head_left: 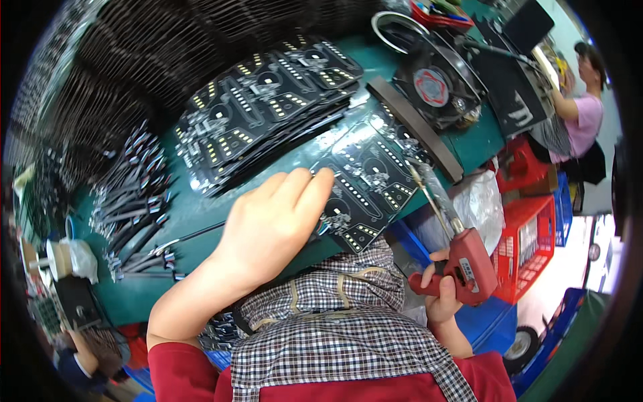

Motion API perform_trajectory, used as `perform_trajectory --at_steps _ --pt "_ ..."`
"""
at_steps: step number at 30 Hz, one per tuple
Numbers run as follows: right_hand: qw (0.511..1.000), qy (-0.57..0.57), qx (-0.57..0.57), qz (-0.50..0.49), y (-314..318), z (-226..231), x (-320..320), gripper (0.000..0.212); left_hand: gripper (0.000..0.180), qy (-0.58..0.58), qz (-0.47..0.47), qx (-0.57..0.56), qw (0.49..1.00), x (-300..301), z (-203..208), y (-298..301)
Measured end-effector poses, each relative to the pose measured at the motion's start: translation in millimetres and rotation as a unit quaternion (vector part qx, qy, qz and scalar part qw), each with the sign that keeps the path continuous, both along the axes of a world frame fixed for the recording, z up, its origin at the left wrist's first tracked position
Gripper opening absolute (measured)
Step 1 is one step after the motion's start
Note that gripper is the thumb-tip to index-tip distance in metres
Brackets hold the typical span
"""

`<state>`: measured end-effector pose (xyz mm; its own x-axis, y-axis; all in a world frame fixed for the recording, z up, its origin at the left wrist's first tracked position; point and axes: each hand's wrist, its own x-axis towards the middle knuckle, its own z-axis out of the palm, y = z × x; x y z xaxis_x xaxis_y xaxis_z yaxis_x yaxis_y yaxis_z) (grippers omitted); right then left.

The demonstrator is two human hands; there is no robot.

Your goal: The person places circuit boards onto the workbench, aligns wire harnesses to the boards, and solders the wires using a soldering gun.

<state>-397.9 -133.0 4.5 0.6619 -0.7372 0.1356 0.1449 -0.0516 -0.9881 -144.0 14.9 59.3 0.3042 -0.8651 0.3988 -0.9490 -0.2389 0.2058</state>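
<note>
While I watched through the head camera, my left hand (271,224) lay flat with its fingers loosely extended, the fingertips pressing on the near edge of a black circuit board (365,184) that rested on the green bench (201,214). My right hand (442,288) was clenched around the grip of a red soldering gun (465,264), and its long metal tip (425,191) reached up over the right edge of that board. Beyond my left hand sat a fanned stack of similar black boards (268,104). To the left of that hand lay a heap of small metal-ended parts (134,201). Beyond my right hand stood a small fan (432,87), and just right of it were red crates (529,244). Farther off to the right, another person in a pink top (583,117) worked at their own place.
</note>
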Motion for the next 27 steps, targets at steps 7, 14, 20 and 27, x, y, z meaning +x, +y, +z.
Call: perform_trajectory --at_steps 7,14,20,27 --pt "0.990 0.054 0.084 0.097 -6 14 -17 0.059 0.033 -0.014 -0.054 0.053 0.997 -19 -31 -45" --pt "0.981 0.125 0.059 0.138 -18 5 -20 0.063 0.041 0.041 -0.043 0.079 0.995 -25 -47 -50" --pt "0.975 0.137 0.095 0.147 -19 1 -19 0.063 0.041 0.002 -0.022 0.082 0.996 -27 -49 -49" --pt "0.970 0.149 0.089 0.170 -24 -1 -21 0.064 0.042 0.001 -0.029 0.060 0.998 -25 -48 -50"
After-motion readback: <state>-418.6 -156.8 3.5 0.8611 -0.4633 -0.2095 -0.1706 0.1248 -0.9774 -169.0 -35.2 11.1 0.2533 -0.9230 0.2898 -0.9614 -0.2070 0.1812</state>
